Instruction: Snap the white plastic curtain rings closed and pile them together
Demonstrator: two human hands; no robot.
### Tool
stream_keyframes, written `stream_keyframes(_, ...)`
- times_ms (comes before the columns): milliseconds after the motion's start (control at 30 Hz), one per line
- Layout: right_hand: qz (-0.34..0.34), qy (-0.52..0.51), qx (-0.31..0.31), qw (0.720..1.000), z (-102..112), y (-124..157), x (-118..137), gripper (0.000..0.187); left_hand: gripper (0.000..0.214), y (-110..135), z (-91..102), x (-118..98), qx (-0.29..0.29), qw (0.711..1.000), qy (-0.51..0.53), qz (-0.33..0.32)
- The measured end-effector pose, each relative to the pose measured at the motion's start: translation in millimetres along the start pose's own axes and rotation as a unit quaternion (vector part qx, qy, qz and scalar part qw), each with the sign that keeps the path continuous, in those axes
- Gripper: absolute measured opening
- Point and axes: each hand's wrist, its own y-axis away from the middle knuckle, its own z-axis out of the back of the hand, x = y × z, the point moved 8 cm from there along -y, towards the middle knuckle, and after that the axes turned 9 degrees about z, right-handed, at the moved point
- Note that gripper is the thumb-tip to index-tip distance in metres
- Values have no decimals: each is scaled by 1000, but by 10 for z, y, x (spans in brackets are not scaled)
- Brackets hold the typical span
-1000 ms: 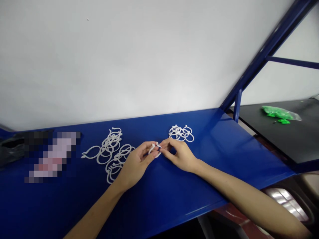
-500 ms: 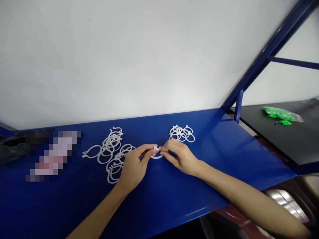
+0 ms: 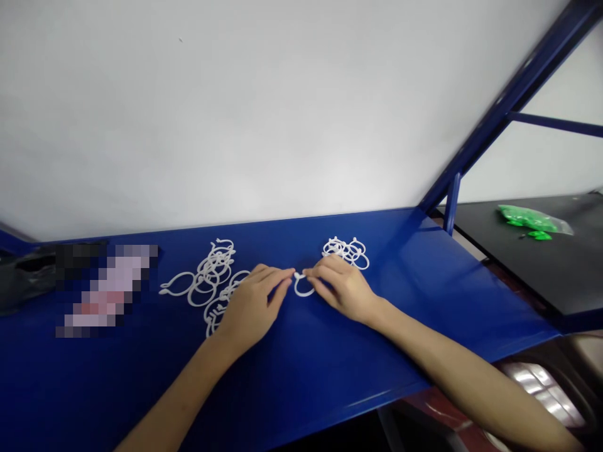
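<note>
Beside parted fingers of the left hand [image 3: 252, 302], the right hand [image 3: 346, 290] clamps a ring [image 3: 304, 295]. Leftward, the pile [image 3: 201, 279] seems pending; beyond the right fingers, the cluster [image 3: 347, 252] done.

At center, the right grip [image 3: 346, 290] hides one side of a white ring [image 3: 303, 295]; the left grip [image 3: 254, 301] covers part of the white ring pile [image 3: 202, 306], left of center. Pixelation masks an item [image 3: 113, 282] at left, beside black plastic [image 3: 28, 282] cropped by the frame's left edge. Both forearms [image 3: 183, 395] run out of the frame's bottom, lower left and lower right. Green pieces [image 3: 530, 218] at middle right are too small to identify.
</note>
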Motion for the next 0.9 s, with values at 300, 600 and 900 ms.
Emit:
stream_keyframes(300,-248,121,-107,955,513,287,-1009,15,37,-59,179,624,96,960,-246,90)
stream_keyframes(600,-291,124,-45,948,415,369,-1236,10,31,-134,273,598,26,966,-243,83)
stream_keyframes(900,-263,150,-90,949,505,310,-1106,13,32,-145,501,531,-19,978,-73,194)
